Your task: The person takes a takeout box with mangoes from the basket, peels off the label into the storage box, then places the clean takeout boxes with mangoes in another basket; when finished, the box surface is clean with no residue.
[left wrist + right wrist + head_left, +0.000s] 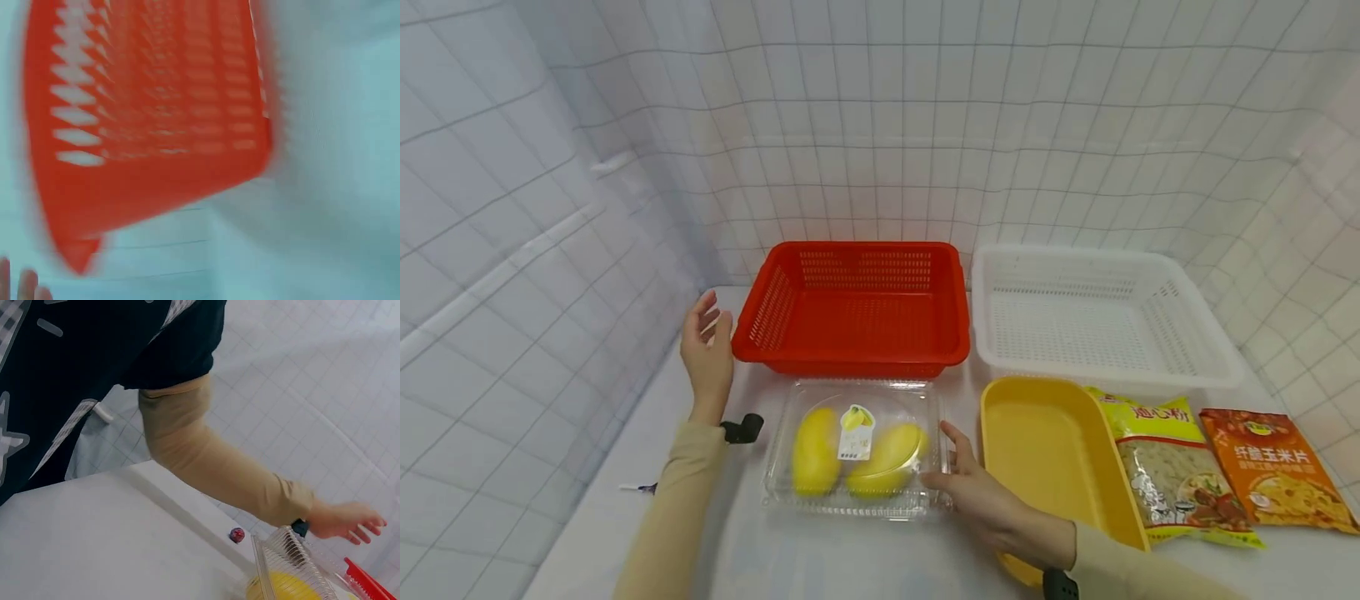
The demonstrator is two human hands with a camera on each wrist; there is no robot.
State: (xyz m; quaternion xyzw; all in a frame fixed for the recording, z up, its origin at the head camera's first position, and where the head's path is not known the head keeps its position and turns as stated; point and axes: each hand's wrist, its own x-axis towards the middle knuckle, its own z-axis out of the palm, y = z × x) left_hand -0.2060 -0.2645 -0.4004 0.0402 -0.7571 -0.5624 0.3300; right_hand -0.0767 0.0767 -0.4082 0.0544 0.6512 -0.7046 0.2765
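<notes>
A clear plastic clamshell box (880,392) holds two yellow mangoes (817,454) and bears a white label. My right hand (992,500) grips the box's right edge, thumb over the lid and fingers along the side. My left hand (706,354) is raised off the left rim of the red basket (850,367), fingers loosely bent with nothing in them. In the left wrist view the red basket (150,181) is blurred, and a few fingertips (28,284) show at the lower left. The right wrist view catches the box (275,550) and my left hand (347,520).
A white basket (1105,375) stands at the back right. Right of the box lies a yellow tray (1045,467), then a yellow pasta bag (1180,467) and an orange snack bag (1277,467). A wrapped lollipop (647,488) lies near the table's left edge.
</notes>
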